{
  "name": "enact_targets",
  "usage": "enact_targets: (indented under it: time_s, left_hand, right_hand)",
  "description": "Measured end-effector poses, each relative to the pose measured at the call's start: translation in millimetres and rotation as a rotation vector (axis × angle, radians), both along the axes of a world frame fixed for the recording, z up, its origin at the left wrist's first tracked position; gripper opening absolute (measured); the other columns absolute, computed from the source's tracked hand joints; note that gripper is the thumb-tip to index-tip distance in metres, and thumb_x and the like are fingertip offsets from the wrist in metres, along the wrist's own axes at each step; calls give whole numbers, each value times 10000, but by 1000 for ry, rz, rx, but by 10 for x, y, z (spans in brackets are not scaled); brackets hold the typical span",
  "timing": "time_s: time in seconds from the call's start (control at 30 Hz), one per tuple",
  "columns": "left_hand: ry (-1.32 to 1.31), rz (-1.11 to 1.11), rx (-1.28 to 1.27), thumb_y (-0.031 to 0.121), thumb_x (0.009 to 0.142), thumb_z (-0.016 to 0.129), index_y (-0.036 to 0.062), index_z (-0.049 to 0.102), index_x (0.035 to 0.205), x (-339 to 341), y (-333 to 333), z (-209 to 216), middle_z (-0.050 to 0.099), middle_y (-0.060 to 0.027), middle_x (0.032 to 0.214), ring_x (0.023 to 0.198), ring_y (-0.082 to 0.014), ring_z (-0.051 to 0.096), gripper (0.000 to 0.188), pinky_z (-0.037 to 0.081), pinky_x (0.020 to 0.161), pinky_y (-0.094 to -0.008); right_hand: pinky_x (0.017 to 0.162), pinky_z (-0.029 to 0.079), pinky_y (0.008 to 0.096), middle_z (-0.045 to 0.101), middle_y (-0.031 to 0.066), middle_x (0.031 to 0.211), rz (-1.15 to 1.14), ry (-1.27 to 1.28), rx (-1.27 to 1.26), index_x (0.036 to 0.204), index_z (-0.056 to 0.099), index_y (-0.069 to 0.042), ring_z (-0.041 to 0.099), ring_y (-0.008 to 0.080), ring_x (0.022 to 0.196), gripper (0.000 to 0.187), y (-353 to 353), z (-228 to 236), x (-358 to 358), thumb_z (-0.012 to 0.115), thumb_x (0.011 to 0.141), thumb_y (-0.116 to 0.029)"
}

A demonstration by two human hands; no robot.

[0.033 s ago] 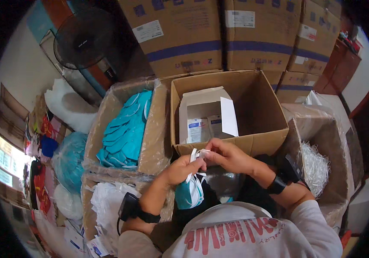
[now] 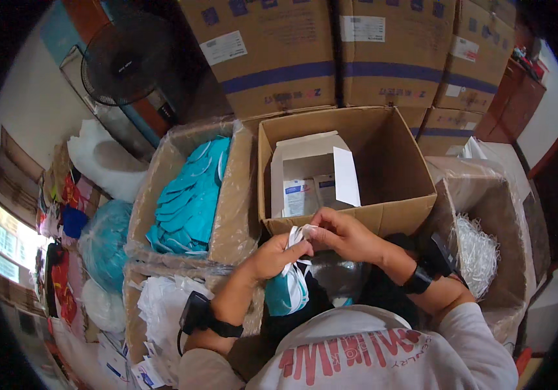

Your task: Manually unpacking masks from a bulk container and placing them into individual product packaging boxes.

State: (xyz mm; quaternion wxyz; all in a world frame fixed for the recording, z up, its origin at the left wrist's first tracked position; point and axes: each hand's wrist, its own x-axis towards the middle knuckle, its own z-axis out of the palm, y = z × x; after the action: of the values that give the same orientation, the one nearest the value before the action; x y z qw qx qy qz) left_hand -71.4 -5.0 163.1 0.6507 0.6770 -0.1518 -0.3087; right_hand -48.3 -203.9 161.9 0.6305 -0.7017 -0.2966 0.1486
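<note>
Some blue masks [image 2: 287, 297] are hanging down from the left grip [image 2: 281, 255], which is squeezing them; the right grip [image 2: 342, 235] is pinching a white bit [image 2: 307, 231] beside it.

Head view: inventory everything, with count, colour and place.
Fan: one, black, upper left
Cartons: several, brown, stacked behind
Open box: one, brown, centre
Small carton: one, white, inside open box
Packets: two, whitish, inside small carton
Lined boxes: three, brown, left and right
Flat pieces: many, teal, upper-left lined box
Sheets: several, white, lower-left lined box
Strands: many, white, right lined box
Bundle: one, teal and white, centre
Straps: two, black, flanking bundle
Left hand: one, bare, grip on bundle
Right hand: one, bare, bundle's top
</note>
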Motion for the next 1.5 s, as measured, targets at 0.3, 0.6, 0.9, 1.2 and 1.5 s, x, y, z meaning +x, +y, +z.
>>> enact_targets:
  time_s: [0.3,0.6,0.9,1.2,1.5]
  left_hand:
    - [-124,170,286,262,862,526,39,573,961,25,51,-167,537,-6,684,603,-74,484,249,402,546,-239]
    - [-520,195,431,285,802,577,58,568,1024,-15,-164,-321,624,-109,831,737,-225,597,318,458,654,-331]
    - [-67,308,-49,275,880,497,4,612,863,-159,-224,-111,586,-7,737,646,-70,509,295,407,589,-228]
    - [-1031,408,756,331,832,525,117,641,711,-107,-419,-64,572,-154,597,558,-323,576,271,445,488,-395]
    - [-748,299,767,394,853,444,26,612,716,-24,-525,-186,578,-204,656,620,-388,563,427,442,567,-468]
  right_hand:
    - [548,426,287,545,59,702,-193,-206,-268,873,486,-28,537,113,641,174,-69,47,-51,540,862,-193]
    - [618,421,318,572,82,750,74,190,-175,879,511,-14,518,160,689,253,-108,5,-27,490,886,-266]
    - [677,420,250,554,17,794,167,90,-290,1012,545,-5,480,87,749,283,-242,187,-78,469,904,-255]
    - [649,450,437,583,228,814,-108,-283,-555,901,534,5,552,390,763,211,-175,104,-147,511,842,-197]
    - [626,446,470,588,220,752,23,-304,-889,954,533,-38,562,409,711,228,-252,-24,-61,461,852,-228]
